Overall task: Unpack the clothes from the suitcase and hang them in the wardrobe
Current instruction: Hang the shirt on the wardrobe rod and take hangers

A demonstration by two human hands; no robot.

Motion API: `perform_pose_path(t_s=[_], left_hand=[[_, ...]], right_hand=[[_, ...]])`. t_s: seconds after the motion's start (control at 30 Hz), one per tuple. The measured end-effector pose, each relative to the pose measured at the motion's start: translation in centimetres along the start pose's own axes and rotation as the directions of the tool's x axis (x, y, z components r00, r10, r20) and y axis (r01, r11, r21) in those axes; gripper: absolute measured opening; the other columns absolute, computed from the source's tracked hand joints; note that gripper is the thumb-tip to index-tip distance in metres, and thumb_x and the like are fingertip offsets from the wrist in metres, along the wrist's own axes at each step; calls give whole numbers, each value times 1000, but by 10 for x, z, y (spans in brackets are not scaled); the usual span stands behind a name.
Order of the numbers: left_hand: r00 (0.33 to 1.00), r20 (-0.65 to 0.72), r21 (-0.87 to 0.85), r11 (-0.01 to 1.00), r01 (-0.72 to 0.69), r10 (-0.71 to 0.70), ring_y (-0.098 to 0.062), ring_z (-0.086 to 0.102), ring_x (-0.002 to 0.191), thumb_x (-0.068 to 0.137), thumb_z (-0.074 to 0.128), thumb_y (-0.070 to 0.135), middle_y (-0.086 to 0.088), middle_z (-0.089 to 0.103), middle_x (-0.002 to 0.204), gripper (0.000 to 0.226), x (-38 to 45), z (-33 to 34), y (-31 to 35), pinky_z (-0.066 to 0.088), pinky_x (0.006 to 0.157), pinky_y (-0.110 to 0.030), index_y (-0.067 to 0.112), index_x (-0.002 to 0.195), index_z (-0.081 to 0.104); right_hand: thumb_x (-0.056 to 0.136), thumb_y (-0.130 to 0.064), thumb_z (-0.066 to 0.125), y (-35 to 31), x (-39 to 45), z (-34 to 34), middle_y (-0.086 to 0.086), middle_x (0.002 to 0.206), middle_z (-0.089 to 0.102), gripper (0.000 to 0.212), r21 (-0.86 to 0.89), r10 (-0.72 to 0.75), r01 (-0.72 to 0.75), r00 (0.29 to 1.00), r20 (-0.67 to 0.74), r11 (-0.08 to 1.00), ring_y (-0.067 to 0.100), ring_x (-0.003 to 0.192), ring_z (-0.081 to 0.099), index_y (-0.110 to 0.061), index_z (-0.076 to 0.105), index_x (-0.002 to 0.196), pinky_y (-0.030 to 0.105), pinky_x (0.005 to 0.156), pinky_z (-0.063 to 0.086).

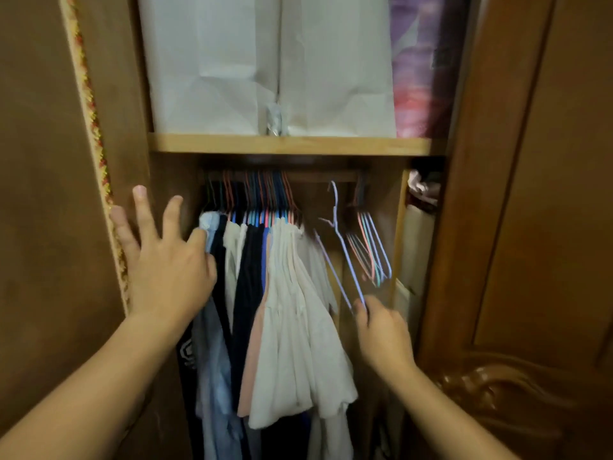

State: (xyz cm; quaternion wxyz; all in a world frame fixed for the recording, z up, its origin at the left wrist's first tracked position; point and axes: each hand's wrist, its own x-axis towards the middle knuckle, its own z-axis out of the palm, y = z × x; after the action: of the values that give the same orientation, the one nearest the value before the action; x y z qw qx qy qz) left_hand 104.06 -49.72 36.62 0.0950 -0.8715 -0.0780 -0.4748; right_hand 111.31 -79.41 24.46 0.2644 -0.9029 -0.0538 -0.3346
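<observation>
I look into an open wooden wardrobe. Several hung clothes (285, 293), white, navy, pink and pale blue, crowd the left half of the dark rail (318, 176). My left hand (166, 260) has its fingers spread and presses against the leftmost garments. My right hand (381, 333) pinches the lower bar of an empty purple wire hanger (341, 247); its hook is tilted just below the rail, off it. A few empty coloured hangers (370, 250) hang at the rail's right end. The suitcase is not in view.
A wooden shelf (292, 145) above the rail carries two white fabric bags (265, 61) and a purple-pink bundle (421, 68). The carved right door (530, 227) stands open. A patterned trim strip (96, 154) runs down the left door edge. Folded items sit in the right side compartment (418, 247).
</observation>
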Motion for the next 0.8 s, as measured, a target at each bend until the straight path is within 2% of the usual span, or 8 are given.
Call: perform_pose_path(t_s=[0.13, 0.23, 0.3, 0.37, 0.47, 0.67, 0.73, 0.8], left_hand=[[1000, -25, -518, 855, -22, 10, -44, 40, 131, 78, 57, 17, -21, 52, 132, 26, -59, 26, 73, 28, 114, -53, 9, 98, 72], [970, 223, -798, 589, 126, 94, -37, 53, 111, 76, 54, 11, -16, 56, 119, 26, -145, 53, 144, 44, 99, -44, 10, 95, 71], [875, 407, -819, 529, 223, 261, -36, 56, 107, 78, 57, 7, -15, 55, 117, 27, -214, 63, 185, 45, 97, -42, 11, 101, 69], [678, 582, -778, 549, 305, 448, -35, 56, 111, 85, 56, 8, -14, 53, 122, 32, -287, 57, 216, 43, 101, -41, 11, 116, 66], [269, 774, -625, 625, 467, 574, -30, 57, 117, 90, 59, 12, -10, 55, 130, 42, -395, 41, 251, 45, 105, -42, 16, 132, 59], [-498, 728, -41, 756, 654, 471, -32, 64, 111, 105, 50, 36, -11, 63, 122, 26, -528, -34, 288, 51, 95, -44, 27, 129, 45], [-596, 641, 98, 719, 688, 483, -32, 65, 114, 107, 43, 42, -14, 62, 131, 26, -547, -61, 303, 52, 96, -45, 28, 130, 41], [-586, 625, 171, 641, 748, 516, -33, 69, 103, 110, 39, 32, -17, 64, 126, 20, -565, -82, 322, 54, 92, -45, 19, 122, 49]], right_hand=[[101, -33, 40, 54, -132, 0, 0, 79, 56, 29, 87, 75, -82, 994, 85, 993, 26, 78, 60, -18, 57, 83, 40, 67, 47], [104, -25, 43, 94, -249, -14, -7, 82, 49, 23, 106, 171, -188, 974, 146, 976, 15, 77, 55, -19, 56, 86, 34, 70, 46], [105, -28, 44, 113, -325, -32, -10, 82, 51, 23, 142, 318, -348, 927, 199, 927, 8, 76, 56, -22, 59, 89, 33, 69, 47], [104, -40, 40, 130, -399, -58, -9, 83, 57, 31, 146, 510, -551, 825, 243, 821, 10, 77, 60, -24, 63, 89, 36, 68, 51], [97, -53, 45, 147, -497, -106, -3, 83, 65, 38, 209, 757, -822, 569, 322, 529, 18, 76, 67, -23, 66, 85, 39, 64, 57], [103, -3, 46, 142, -595, -183, 8, 83, 65, 21, 454, 916, -890, 145, 374, -44, 12, 59, 67, -1, 63, 91, 21, 57, 53], [104, -3, 45, 134, -613, -195, 8, 84, 66, 19, 527, 914, -836, 85, 397, -151, 15, 63, 69, 3, 61, 96, 19, 55, 52], [104, -5, 45, 126, -634, -203, 8, 87, 67, 18, 531, 905, -824, 54, 421, -198, 15, 69, 70, 3, 60, 98, 19, 56, 51]])
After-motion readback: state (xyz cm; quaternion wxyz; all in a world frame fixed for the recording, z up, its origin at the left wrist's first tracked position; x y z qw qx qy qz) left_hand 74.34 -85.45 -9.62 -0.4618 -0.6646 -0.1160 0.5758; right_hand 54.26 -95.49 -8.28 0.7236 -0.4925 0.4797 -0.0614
